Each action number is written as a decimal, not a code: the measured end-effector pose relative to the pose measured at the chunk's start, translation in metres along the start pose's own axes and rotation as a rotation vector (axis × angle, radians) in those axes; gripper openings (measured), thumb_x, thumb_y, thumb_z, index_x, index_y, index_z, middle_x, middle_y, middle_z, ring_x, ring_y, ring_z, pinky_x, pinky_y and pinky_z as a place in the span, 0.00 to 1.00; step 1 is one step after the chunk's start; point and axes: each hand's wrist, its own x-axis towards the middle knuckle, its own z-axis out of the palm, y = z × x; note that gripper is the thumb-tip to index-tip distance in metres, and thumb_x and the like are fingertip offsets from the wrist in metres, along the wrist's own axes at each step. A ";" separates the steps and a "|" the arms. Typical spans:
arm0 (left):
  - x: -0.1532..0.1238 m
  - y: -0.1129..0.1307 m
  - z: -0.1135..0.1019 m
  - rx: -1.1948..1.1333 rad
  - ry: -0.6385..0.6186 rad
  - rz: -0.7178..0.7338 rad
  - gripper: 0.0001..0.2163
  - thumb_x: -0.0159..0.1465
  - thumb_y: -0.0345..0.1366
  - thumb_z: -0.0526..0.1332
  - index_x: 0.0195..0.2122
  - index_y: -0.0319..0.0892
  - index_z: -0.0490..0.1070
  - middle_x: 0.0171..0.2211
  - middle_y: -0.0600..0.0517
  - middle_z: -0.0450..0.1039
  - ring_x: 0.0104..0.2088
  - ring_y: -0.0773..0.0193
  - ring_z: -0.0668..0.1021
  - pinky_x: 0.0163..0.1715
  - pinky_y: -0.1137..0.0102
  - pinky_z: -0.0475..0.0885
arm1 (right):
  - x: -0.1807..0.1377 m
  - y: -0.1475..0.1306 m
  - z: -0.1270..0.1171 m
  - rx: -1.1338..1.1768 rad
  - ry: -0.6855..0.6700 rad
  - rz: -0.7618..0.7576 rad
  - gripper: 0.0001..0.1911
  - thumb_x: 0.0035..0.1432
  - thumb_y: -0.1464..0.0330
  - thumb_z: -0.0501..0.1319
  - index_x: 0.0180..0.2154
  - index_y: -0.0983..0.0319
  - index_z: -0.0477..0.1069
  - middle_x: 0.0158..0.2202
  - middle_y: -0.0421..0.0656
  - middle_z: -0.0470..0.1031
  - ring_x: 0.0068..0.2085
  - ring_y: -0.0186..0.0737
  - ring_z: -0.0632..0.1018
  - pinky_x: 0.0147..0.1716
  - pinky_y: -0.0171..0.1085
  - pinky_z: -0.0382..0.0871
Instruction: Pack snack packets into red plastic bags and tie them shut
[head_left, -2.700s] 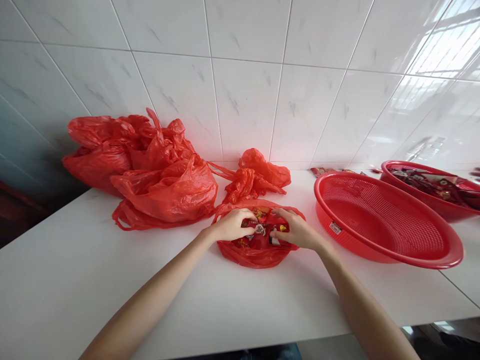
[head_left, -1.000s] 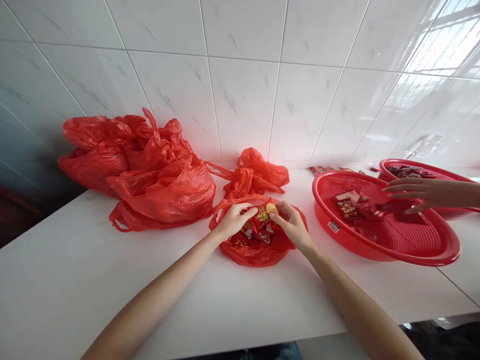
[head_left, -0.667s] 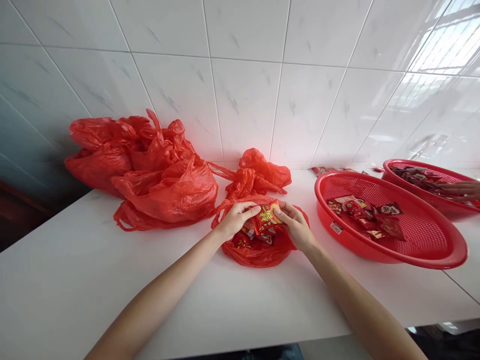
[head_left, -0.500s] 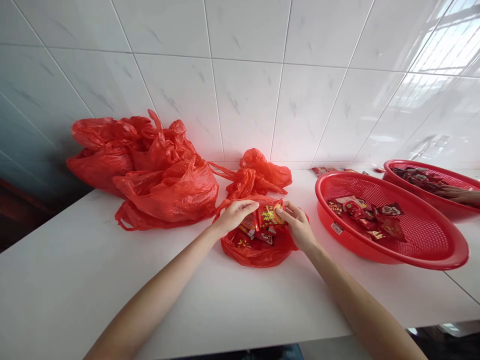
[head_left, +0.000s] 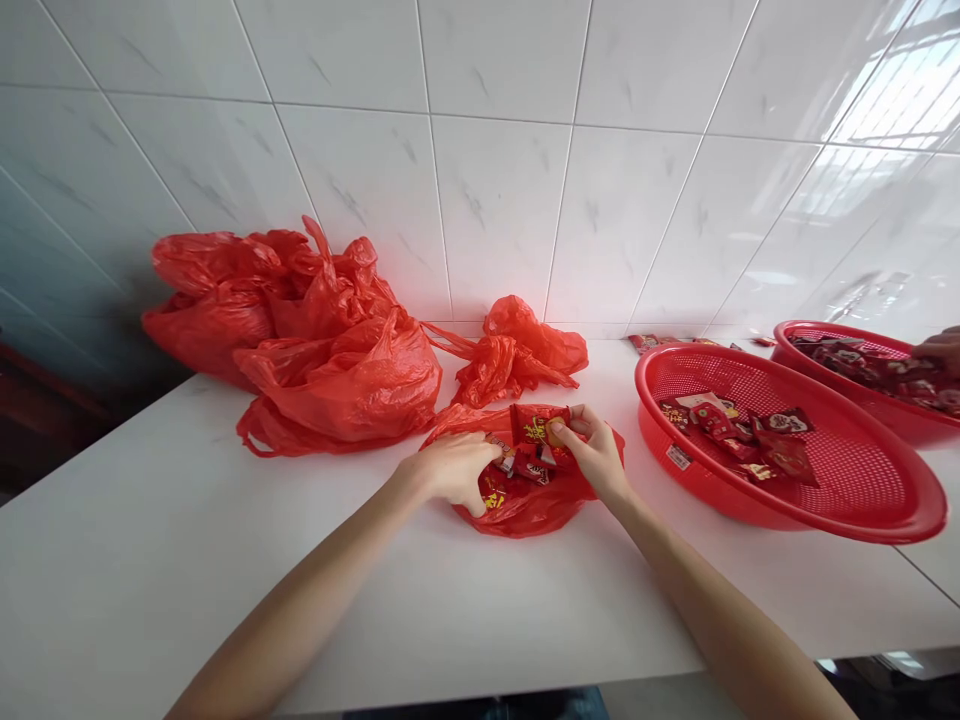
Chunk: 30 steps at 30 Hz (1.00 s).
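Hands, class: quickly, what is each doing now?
Left hand: curled inside the open red bag; grip unclear.
Right hand: pinching a red packet.

Both forearms come in bare, no sleeves showing; the left hand (head_left: 450, 468) and right hand (head_left: 596, 455) carry no gloves; rings or watch, apparently none.

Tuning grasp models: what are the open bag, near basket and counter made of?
Bag: thin red plastic film, by its crinkles and translucence. Basket: rigid red plastic, perforated mesh, glossy rim. Counter: smooth white slab, perhaps stone or laminate.
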 end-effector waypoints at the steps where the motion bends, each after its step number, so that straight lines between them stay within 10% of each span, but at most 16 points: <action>1: 0.000 0.002 0.001 0.024 -0.026 -0.020 0.23 0.39 0.35 0.70 0.40 0.46 0.77 0.40 0.46 0.77 0.38 0.47 0.79 0.34 0.65 0.72 | 0.000 0.001 0.001 -0.008 -0.011 0.006 0.19 0.53 0.52 0.66 0.34 0.58 0.65 0.33 0.41 0.77 0.37 0.43 0.79 0.36 0.41 0.76; 5: 0.003 0.006 0.006 0.045 -0.043 -0.029 0.30 0.44 0.31 0.67 0.52 0.45 0.71 0.50 0.41 0.74 0.49 0.38 0.77 0.44 0.56 0.74 | 0.000 0.004 0.003 -0.084 -0.036 -0.002 0.18 0.55 0.53 0.64 0.37 0.57 0.64 0.36 0.43 0.78 0.40 0.46 0.80 0.37 0.44 0.77; 19: 0.008 0.002 -0.002 -0.019 0.190 -0.123 0.07 0.54 0.33 0.65 0.33 0.44 0.69 0.38 0.47 0.74 0.40 0.54 0.78 0.34 0.68 0.70 | 0.000 -0.003 -0.002 -0.509 -0.040 -0.205 0.11 0.60 0.58 0.58 0.37 0.57 0.73 0.42 0.46 0.81 0.50 0.52 0.79 0.46 0.47 0.73; 30: -0.007 0.002 -0.014 -0.066 0.184 -0.095 0.20 0.53 0.30 0.61 0.48 0.48 0.67 0.43 0.50 0.76 0.43 0.53 0.78 0.33 0.68 0.69 | 0.004 0.002 -0.003 -0.522 0.052 -0.242 0.16 0.62 0.56 0.57 0.30 0.59 0.75 0.51 0.53 0.79 0.61 0.56 0.73 0.52 0.49 0.71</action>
